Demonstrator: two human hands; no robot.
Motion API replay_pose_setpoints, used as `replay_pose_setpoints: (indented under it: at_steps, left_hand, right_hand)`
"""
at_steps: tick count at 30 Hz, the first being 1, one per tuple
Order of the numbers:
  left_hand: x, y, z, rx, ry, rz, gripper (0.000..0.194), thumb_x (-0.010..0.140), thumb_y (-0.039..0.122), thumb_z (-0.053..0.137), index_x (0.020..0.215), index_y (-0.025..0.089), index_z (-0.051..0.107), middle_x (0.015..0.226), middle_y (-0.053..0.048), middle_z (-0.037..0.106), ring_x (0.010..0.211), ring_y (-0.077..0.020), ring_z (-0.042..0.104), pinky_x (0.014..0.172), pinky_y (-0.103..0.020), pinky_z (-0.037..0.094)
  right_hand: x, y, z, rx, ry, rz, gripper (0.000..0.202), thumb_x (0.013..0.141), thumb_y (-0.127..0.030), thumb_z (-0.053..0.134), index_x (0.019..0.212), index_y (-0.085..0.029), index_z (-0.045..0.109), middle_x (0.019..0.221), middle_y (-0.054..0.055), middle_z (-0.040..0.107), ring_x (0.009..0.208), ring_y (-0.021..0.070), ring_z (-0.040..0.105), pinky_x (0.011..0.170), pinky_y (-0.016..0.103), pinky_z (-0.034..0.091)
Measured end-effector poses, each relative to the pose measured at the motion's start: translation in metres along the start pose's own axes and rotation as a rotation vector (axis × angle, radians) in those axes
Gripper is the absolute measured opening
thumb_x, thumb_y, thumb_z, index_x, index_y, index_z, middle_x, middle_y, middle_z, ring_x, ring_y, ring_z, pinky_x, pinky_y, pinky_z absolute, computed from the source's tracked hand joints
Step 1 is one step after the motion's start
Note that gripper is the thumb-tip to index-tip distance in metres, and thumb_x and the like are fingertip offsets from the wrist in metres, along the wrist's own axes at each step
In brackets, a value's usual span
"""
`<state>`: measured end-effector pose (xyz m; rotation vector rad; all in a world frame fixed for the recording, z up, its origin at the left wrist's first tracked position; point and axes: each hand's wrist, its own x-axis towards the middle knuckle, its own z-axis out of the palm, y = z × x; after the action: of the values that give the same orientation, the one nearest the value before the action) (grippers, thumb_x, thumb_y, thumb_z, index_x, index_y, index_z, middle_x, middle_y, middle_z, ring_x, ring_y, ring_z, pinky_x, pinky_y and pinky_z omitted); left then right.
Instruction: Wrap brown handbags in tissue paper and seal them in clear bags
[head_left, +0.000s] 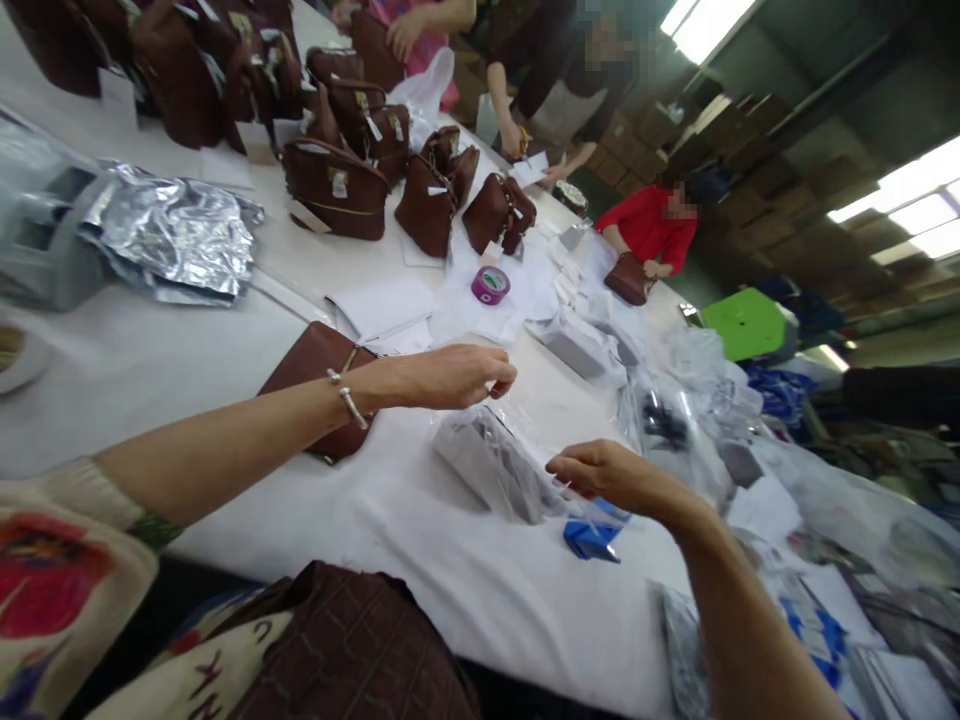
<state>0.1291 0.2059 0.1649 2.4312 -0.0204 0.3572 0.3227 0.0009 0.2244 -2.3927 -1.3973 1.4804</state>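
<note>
A pale packet in a clear plastic bag (491, 465) lies on the white-covered table between my hands. My left hand (472, 374), with a silver bracelet at the wrist, hovers above its far end. The fingers are curled together, and I cannot make out what is in them. My right hand (600, 470) pinches the plastic at the bag's right end. Just under that hand sits a blue tape dispenser-like object (592, 537). Partly hidden by my left forearm is a brown leather bag (311, 370), lying flat.
Several brown handbags (337, 190) stand at the far left, near a crumpled silver foil bag (176, 235). A purple tape roll (490, 285) rests on white paper. Plastic-wrapped packets (577, 340) and loose plastic (690, 440) cover the right side. Co-workers stand across the table, one in a red top (649, 230).
</note>
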Motion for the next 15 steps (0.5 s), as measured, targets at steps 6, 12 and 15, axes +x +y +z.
replay_pose_setpoints:
  at_steps: [6,12,15]
  left_hand:
    - [0.004,0.002,-0.007,0.068,-0.06,-0.052,0.022,0.075,0.0,0.049,0.083,0.017,0.061,0.085,-0.001,0.062,0.077,-0.0141,0.056,0.072,-0.022,0.039]
    - [-0.01,-0.007,-0.009,-0.101,0.038,-0.12,0.025,0.081,0.011,0.053,0.102,0.02,0.063,0.099,-0.001,0.065,0.097,-0.0172,0.06,0.093,-0.029,0.044]
    - [-0.035,-0.024,0.005,-0.334,0.116,-0.182,0.074,0.08,0.025,0.067,0.146,0.024,0.033,0.131,-0.008,0.059,0.121,-0.0234,0.055,0.105,-0.04,0.042]
  right_hand:
    - [-0.037,0.038,0.021,-0.208,0.238,-0.082,0.025,0.076,-0.03,0.072,0.1,-0.025,0.075,0.096,0.004,0.076,0.086,0.0226,0.07,0.074,0.028,0.05]
    - [-0.045,0.066,0.041,-0.498,0.87,-0.38,0.015,0.093,-0.027,0.058,0.096,-0.024,0.072,0.092,0.005,0.075,0.087,0.0215,0.07,0.081,0.033,0.05]
    - [-0.049,0.095,0.071,-0.233,1.201,-0.414,0.051,0.083,-0.039,0.072,0.13,-0.024,0.059,0.129,0.011,0.064,0.119,0.028,0.059,0.104,0.044,0.043]
